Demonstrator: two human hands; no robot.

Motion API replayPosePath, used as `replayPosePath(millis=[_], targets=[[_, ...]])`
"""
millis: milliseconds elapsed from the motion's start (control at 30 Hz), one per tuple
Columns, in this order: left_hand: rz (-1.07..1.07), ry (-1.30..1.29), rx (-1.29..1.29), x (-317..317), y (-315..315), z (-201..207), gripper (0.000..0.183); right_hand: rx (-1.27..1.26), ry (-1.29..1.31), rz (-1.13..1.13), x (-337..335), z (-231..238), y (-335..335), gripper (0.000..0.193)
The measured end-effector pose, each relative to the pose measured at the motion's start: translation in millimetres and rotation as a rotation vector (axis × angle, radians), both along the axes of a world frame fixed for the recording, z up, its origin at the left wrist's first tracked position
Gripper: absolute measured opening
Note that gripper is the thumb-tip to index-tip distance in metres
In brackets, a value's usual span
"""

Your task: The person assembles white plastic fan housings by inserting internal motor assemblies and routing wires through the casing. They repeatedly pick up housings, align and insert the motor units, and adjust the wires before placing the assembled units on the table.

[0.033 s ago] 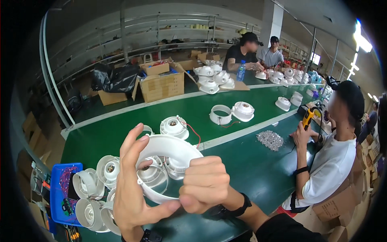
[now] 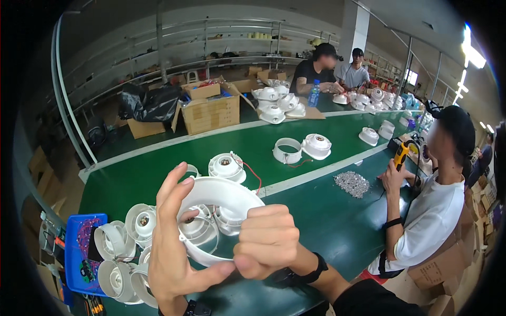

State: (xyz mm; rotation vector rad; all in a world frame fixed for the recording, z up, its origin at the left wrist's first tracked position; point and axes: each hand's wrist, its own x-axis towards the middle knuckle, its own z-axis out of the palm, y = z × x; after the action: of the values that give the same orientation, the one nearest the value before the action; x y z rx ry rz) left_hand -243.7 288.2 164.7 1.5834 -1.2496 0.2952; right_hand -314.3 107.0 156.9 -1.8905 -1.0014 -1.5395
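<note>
Up close I hold a white plastic ring [image 2: 232, 192], tilted so that I look through its opening. My left hand [image 2: 174, 258] grips its left side, the thumb along the lower edge and one fingertip showing inside the opening. The other fingers reach up past the rim. My right hand [image 2: 268, 237] is closed over the right side, its fingers curled and hiding that part of the ring. Behind it, partly seen through the opening, stand white round lamp-like housings [image 2: 197, 229]. Another housing [image 2: 225, 166] with a red wire sits just beyond the ring.
More white housings [image 2: 142, 221] crowd the left of the green table [image 2: 232, 142]. A blue tray [image 2: 79, 282] holds wires. Small shiny parts [image 2: 352, 184] lie in a pile near a co-worker [image 2: 435, 195] with a yellow tool [image 2: 401, 155]. Cardboard boxes [image 2: 211, 113] stand behind.
</note>
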Motion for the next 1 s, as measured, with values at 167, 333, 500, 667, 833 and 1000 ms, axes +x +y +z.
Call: replayPosePath(millis=[167, 333, 500, 667, 833, 1000], targets=[[0.03, 0.05, -0.024, -3, 3, -1, 0.116, -0.005, 0.034, 0.007, -3, 2, 1, 0.017], [0.047, 0.145, -0.102, -4, -4, -5, 0.117, 0.011, 0.043, 0.015, -1, -5, 2, 0.015], [0.1, 0.233, -0.093, -6, -10, -4, 0.116, 0.04, 0.063, 0.006, 1, -5, 1, 0.015], [0.192, 0.223, -0.169, -11, -11, -5, 0.12, 0.038, 0.075, 0.007, 0, -1, 0, 0.015], [0.272, 0.267, -0.402, -22, -27, 0, 0.126, 0.144, 0.043, 0.013, 10, -10, -1, 0.014], [0.437, 0.21, -0.482, -13, -16, 8, 0.127, 0.26, 0.101, -0.088, 16, -12, -2, 0.013]])
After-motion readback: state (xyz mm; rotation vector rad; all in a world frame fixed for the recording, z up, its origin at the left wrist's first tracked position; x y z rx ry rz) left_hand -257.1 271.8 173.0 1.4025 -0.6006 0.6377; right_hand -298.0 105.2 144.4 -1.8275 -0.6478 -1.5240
